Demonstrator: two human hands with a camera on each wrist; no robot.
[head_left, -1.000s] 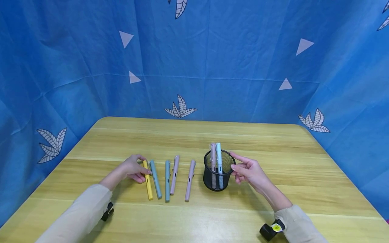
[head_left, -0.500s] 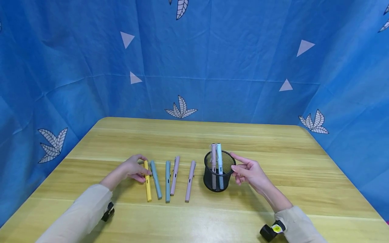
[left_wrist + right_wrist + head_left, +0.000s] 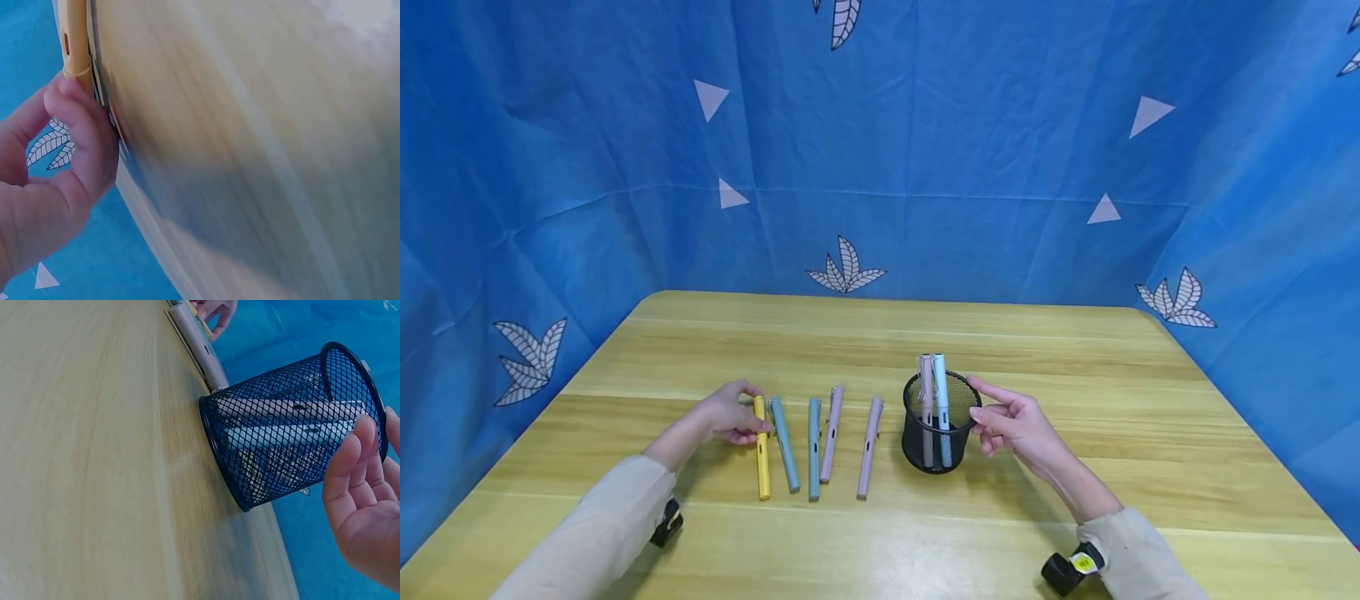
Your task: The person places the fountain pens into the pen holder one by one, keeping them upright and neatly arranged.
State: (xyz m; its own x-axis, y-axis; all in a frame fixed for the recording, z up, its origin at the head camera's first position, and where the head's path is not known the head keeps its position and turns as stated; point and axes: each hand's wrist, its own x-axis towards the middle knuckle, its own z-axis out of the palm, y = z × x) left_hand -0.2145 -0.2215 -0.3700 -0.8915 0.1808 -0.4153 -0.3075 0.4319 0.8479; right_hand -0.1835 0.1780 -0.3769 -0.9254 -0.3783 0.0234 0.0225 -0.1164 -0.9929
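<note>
My left hand pinches the capped end of a yellow pen that lies on the table; the left wrist view also shows thumb and finger at this pen. Just right of it lie two grey-blue pens, then two lilac pens. A black mesh pen holder stands upright farther right. Inside lean a mauve pen and a light blue pen, clips up. With thumb and forefinger, my right hand grips the holder's rim at its right side.
The wooden table has rounded far corners and a blue patterned cloth hanging behind it. A black wrist camera sits at the left sleeve, another camera at the right.
The yellow pen's near end has swung slightly left, so the pen now points almost straight toward me. My right hand and the pen holder have stayed in place.
</note>
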